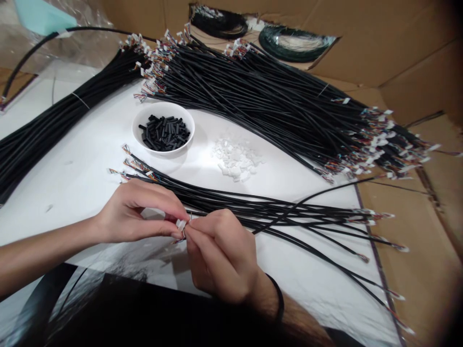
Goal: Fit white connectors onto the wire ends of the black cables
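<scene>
Between thumb and forefinger, my left hand (141,212) pinches a small white connector housing (181,224). My right hand (224,255) is closed right beside it, its fingertips on thin coloured wires at the end of a black cable (271,225). The fingers hide most of the wires, so I cannot tell how far they sit in the housing. Just beyond my hands lies a loose row of black cables (224,200), with coloured wire ends at both sides. Farther off is a scattered pile of white connector housings (237,159).
A white bowl (137,137) holds short black tubes (166,132). Behind it lies a large heap of black cables (260,91) with white connectors. A tied cable bundle (68,103) is at the left. Cardboard walls (379,38) stand behind and right; wire coils (292,42) show through a cutout.
</scene>
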`<state>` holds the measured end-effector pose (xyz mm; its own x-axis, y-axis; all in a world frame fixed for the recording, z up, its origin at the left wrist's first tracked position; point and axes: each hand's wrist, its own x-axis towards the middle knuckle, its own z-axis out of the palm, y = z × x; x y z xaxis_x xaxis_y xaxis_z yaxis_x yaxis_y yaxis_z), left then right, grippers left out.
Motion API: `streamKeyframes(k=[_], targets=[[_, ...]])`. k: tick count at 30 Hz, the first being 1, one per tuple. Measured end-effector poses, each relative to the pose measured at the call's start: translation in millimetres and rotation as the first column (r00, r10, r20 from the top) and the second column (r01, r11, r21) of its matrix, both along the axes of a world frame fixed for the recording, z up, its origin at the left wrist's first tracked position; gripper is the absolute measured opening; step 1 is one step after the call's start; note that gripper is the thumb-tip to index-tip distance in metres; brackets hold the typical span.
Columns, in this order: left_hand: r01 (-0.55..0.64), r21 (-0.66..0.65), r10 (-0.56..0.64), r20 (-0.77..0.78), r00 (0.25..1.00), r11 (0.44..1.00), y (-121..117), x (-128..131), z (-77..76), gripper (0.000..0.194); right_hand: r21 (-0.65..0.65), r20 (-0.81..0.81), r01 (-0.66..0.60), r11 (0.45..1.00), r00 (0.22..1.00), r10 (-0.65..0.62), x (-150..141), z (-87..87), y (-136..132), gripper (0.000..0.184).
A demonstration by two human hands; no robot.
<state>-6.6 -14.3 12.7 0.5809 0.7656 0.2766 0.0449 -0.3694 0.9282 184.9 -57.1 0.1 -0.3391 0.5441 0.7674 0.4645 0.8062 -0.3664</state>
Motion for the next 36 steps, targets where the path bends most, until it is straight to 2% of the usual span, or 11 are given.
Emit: streamKeyframes(k=[7, 14, 16, 19, 25, 29, 36], targets=[[-0.010, -0.079, 0.015, 0.068, 0.998, 0.997, -2.5, 1.5, -1.5, 0.047, 0.026, -0.003, -0.003, 1.000, 1.000, 0.003, 0.5, -0.6, -1.9, 0.014], [-0.008, -0.075, 0.016, 0.115, 0.993, 0.997, -4.6, 1.9, -6.0, 0.041, 0.002, 0.007, -0.014, 1.000, 1.000, 0.014, 1.4, 0.0, -2.6, 0.012], [-0.006, -0.099, 0.017, 0.114, 0.993, 0.995, -3.7, 2.7, -5.9, 0.036, -0.024, -0.045, -0.018, 1.000, 0.999, 0.016, 0.9, -0.7, -1.8, 0.011], [0.006, -0.198, 0.020, 0.127, 0.992, 0.980, -2.1, 3.0, -5.8, 0.030, -0.128, -0.173, -0.016, 0.992, 0.985, -0.007, 0.6, 0.0, -0.4, 0.014], [0.070, -0.444, 0.022, 0.199, 0.980, 0.893, -2.4, -0.5, -10.7, 0.023, -0.423, -0.174, -0.113, 0.899, 0.984, 0.042, 6.5, 8.3, 2.5, 0.013], [0.111, -0.554, 0.026, 0.234, 0.972, 0.825, -2.9, -2.2, -15.1, 0.018, -0.491, -0.207, -0.153, 0.858, 0.977, 0.055, 9.8, 11.3, 4.3, 0.010], [0.142, -0.669, 0.037, 0.245, 0.969, 0.729, -4.2, -2.0, -18.0, 0.015, -0.551, -0.237, -0.178, 0.815, 0.970, 0.051, 8.0, 14.9, 7.2, 0.009]])
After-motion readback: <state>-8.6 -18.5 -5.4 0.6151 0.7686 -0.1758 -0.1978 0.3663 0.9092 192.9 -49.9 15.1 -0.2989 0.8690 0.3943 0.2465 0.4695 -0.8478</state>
